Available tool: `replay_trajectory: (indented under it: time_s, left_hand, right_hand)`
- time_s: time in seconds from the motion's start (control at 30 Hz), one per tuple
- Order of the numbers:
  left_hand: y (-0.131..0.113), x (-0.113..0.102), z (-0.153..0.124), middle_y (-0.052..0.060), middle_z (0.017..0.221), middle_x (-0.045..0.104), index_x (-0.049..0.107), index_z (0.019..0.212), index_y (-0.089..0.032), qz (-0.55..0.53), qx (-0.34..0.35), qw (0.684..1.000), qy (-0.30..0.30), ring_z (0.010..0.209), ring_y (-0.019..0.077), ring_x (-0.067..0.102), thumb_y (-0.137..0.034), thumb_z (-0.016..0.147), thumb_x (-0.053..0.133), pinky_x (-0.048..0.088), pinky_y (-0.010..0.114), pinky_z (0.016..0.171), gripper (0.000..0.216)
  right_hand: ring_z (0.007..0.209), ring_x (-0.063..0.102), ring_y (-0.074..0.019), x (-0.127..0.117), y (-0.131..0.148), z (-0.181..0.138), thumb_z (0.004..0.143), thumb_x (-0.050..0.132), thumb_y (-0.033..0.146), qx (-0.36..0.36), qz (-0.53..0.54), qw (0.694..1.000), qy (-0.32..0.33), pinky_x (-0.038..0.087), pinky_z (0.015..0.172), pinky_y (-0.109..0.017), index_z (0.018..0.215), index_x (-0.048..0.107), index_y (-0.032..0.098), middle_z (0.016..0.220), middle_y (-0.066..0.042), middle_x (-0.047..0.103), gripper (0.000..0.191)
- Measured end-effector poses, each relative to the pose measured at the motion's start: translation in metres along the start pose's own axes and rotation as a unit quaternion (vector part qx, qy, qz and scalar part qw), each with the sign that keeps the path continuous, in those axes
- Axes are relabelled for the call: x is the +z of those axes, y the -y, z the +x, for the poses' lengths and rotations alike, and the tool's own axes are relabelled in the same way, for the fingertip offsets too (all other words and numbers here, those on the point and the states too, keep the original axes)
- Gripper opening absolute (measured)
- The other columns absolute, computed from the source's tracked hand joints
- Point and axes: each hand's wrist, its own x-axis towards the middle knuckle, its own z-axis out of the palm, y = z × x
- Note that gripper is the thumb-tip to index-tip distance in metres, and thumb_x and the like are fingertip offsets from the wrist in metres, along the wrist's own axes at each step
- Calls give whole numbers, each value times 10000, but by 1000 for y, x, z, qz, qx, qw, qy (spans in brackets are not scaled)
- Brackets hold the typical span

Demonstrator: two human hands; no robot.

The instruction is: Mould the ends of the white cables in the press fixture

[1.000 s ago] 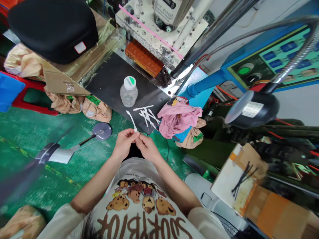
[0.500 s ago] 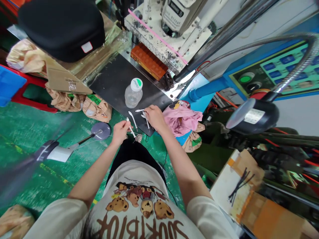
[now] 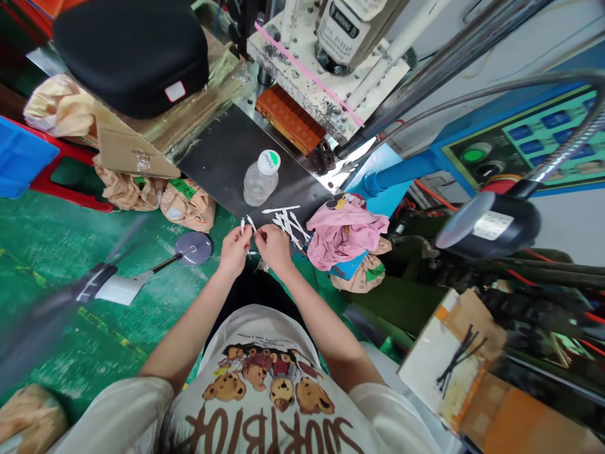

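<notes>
One blue bin (image 3: 23, 157) sits at the far left, against a red plastic stool (image 3: 70, 192). Below them, over the green floor (image 3: 155, 315), a fan (image 3: 99, 284) shows blurred blades. Next come crumpled paper bags (image 3: 186, 205) beneath a cardboard sheet (image 3: 135, 154), and above that a black padded seat (image 3: 132, 57) bearing a small white sticker. Further right, the left hand (image 3: 235, 251) is raised in front of the dark table (image 3: 217, 151), thumb and forefinger pinching a short white cable piece (image 3: 242, 225) whose tip points upward. Just beside it, the right hand (image 3: 274, 247) has its fingers curled, tips downturned; a second white piece (image 3: 251, 223) shows at those tips, but I cannot tell whether they grip it. Behind the hands, a clear bottle (image 3: 261, 183) with a white and green cap stands on the table. A loose heap of white pieces (image 3: 288, 226) lies right of the bottle, near the table's corner, with a pink cloth (image 3: 345, 227) just beyond. An orange block (image 3: 290, 120) rests under the machine's pale plate (image 3: 307, 75). Far right are a carton (image 3: 510, 410) and a black lamp (image 3: 501, 221).
</notes>
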Motion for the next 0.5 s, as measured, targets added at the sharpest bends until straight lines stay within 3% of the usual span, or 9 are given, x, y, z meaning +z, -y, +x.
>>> replay_trajectory:
  time_s: [0.1, 0.2, 0.37, 0.5]
  left_hand:
    - [-10, 7, -11, -40, 618, 506, 627, 738, -142, -7, -20, 999, 25, 547, 56, 448, -428, 582, 861, 368, 180, 532, 401]
    - [-21, 11, -20, -48, 563, 484, 600, 661, -140, 7, -36, 998, 41, 500, 48, 413, -391, 553, 879, 327, 179, 495, 392]
    - [-35, 16, -31, -56, 513, 464, 567, 586, -150, 52, -15, 996, 63, 460, 46, 358, -394, 572, 861, 276, 189, 463, 381]
    - [-47, 16, -42, -48, 539, 499, 600, 586, -141, 121, 16, 987, 104, 509, 58, 387, -304, 561, 875, 290, 195, 495, 322]
  right_hand:
    - [665, 621, -127, -5, 2, -19, 931, 537, 296, 3, 203, 979, -29, 452, 673, -233, 816, 630, 186, 755, 3, 680, 184]
    - [578, 572, -113, -9, 9, -36, 896, 558, 322, 10, 326, 945, -37, 431, 596, -223, 788, 598, 194, 683, 27, 643, 172]
    - [554, 522, -105, -21, 10, -53, 866, 566, 332, 0, 397, 918, -11, 408, 559, -220, 776, 562, 197, 654, 37, 598, 162]
    - [575, 512, -106, -46, -4, -55, 857, 595, 361, -9, 421, 907, 24, 392, 555, -219, 812, 587, 188, 666, 34, 587, 179]
